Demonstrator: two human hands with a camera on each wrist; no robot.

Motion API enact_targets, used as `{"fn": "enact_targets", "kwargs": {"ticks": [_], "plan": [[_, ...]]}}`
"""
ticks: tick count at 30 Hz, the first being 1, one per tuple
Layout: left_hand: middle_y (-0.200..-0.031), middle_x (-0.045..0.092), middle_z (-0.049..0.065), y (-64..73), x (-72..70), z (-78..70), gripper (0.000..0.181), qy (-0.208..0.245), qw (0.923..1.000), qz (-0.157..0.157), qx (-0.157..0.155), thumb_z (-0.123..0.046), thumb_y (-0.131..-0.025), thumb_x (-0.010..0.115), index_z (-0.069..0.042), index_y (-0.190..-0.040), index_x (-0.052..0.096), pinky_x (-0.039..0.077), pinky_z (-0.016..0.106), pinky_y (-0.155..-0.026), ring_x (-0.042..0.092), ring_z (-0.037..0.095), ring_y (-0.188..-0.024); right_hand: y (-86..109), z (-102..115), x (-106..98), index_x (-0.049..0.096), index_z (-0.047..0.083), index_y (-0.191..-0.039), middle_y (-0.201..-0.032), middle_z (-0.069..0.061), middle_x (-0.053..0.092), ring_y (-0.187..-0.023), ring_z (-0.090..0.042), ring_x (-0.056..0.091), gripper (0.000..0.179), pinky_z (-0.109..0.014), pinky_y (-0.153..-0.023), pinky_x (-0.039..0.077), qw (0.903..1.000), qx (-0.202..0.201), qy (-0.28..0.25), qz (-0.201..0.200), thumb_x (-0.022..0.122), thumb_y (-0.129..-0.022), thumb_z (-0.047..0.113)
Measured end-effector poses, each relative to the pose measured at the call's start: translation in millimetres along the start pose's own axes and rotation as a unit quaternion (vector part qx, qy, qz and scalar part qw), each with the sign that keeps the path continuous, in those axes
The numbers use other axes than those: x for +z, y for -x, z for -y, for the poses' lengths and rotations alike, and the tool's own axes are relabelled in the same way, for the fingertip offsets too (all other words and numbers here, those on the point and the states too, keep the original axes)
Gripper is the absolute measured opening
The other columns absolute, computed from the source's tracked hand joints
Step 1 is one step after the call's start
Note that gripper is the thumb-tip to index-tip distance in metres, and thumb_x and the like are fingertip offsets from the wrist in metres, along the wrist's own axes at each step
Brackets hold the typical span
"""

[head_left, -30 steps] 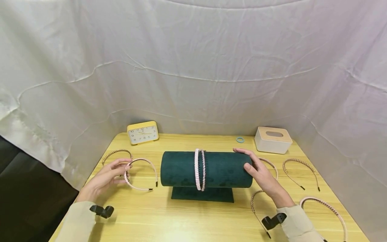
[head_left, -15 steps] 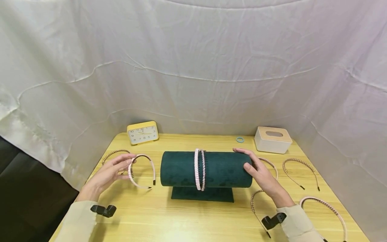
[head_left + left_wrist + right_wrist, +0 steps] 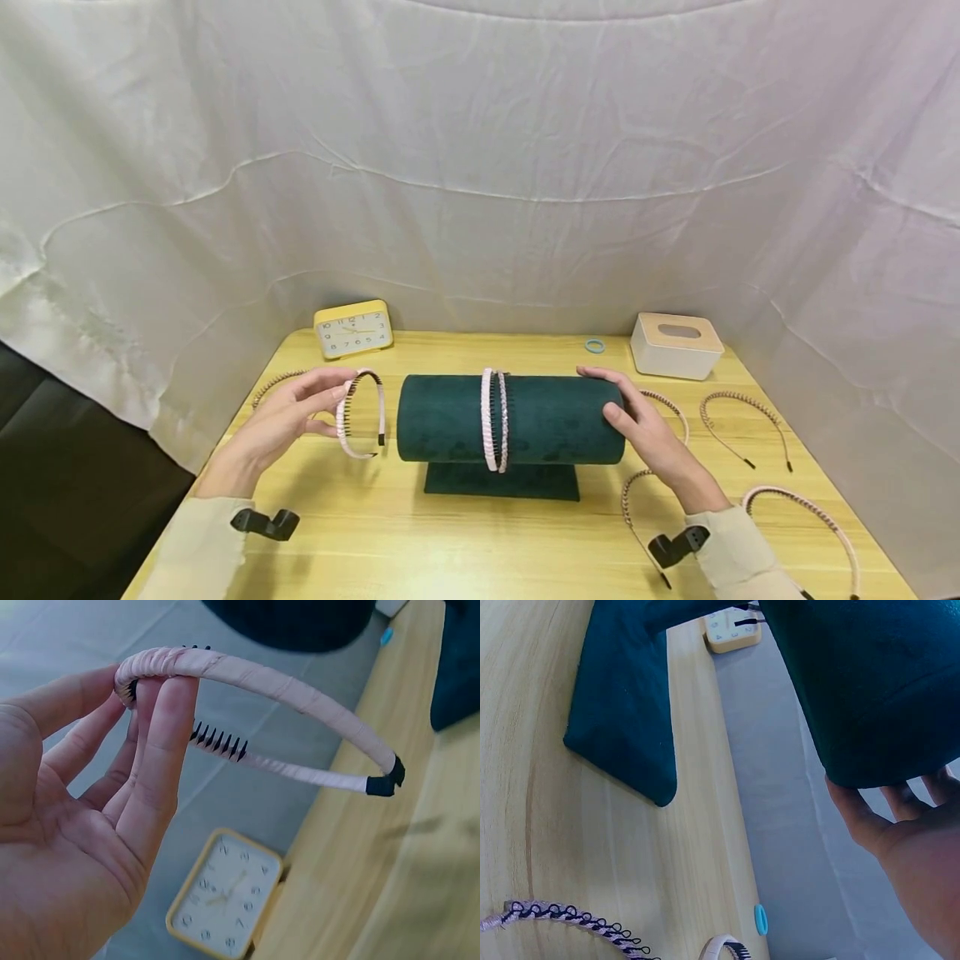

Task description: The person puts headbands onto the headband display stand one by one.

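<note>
While near-upright — headband (image 3: 300, 693), tips (image 3: 381, 786) downward.

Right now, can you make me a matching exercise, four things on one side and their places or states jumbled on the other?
1. Left hand
2. Right hand
3. Yellow clock
4. Blue ring

A. Gripping the green stand's right end
B. On the table beside the tissue box
C. Pinching a pale pink headband
D. Near the table's back left corner

Right pairs: 1-C, 2-A, 3-D, 4-B
</note>
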State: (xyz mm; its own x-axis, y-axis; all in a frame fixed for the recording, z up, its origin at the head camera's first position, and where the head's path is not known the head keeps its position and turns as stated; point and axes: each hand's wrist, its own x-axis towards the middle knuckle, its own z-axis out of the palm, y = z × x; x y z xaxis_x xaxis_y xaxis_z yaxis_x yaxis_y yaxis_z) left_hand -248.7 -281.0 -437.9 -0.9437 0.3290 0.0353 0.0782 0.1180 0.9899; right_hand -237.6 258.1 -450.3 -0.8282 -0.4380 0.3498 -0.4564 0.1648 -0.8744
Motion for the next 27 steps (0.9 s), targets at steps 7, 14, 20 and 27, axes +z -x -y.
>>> {"fn": "enact_targets", "kwargs": {"ticks": [7,14,20,27], "plan": [[-0.128,0.066,0.006,0.6,18.0,-17.7,0.041,0.007,0.9999,0.010,0.006,-0.017,-0.113,0.061,-0.002,-0.150,0.056,0.068,0.047,-0.081,0.071,0.021,-0.106,-0.2,-1,0,0.039,0.013,-0.168,-0.174,-0.014,0.038,-0.148,-0.005,0.051,0.051,-0.019,-0.111,0.049,1.0000,0.003,-0.005,0.000,0.043,-0.117,0.014],[-0.124,0.061,0.009,1.2,32.5,-28.2,0.043,0.006,1.0000,-0.004,0.003,-0.018,-0.111,0.064,-0.006,-0.152,0.056,0.068,0.045,-0.080,0.071,0.023,-0.103,0.3,-4,-1,0.039,0.012,-0.168,-0.174,-0.015,0.037,-0.149,-0.005,0.050,0.050,-0.019,-0.111,0.049,1.0000,0.000,-0.006,0.001,0.042,-0.118,0.012],[-0.125,0.059,0.013,1.4,45.6,-34.8,0.045,0.010,0.9999,-0.006,0.012,-0.016,-0.110,0.066,-0.004,-0.151,0.056,0.068,0.045,-0.080,0.072,0.023,-0.100,0.3,-1,0,0.039,0.013,-0.168,-0.174,-0.016,0.038,-0.149,-0.005,0.050,0.051,-0.018,-0.111,0.048,1.0000,0.000,-0.003,-0.001,0.042,-0.117,0.012],[-0.127,0.062,0.015,2.1,58.2,-38.8,0.049,0.014,0.9996,0.009,0.023,-0.013,-0.109,0.066,-0.005,-0.155,0.053,0.069,0.048,-0.078,0.076,0.025,-0.098,-0.3,2,0,0.039,0.014,-0.168,-0.174,-0.016,0.037,-0.148,-0.005,0.051,0.051,-0.018,-0.111,0.049,1.0000,0.002,-0.007,0.000,0.043,-0.117,0.012]]}}
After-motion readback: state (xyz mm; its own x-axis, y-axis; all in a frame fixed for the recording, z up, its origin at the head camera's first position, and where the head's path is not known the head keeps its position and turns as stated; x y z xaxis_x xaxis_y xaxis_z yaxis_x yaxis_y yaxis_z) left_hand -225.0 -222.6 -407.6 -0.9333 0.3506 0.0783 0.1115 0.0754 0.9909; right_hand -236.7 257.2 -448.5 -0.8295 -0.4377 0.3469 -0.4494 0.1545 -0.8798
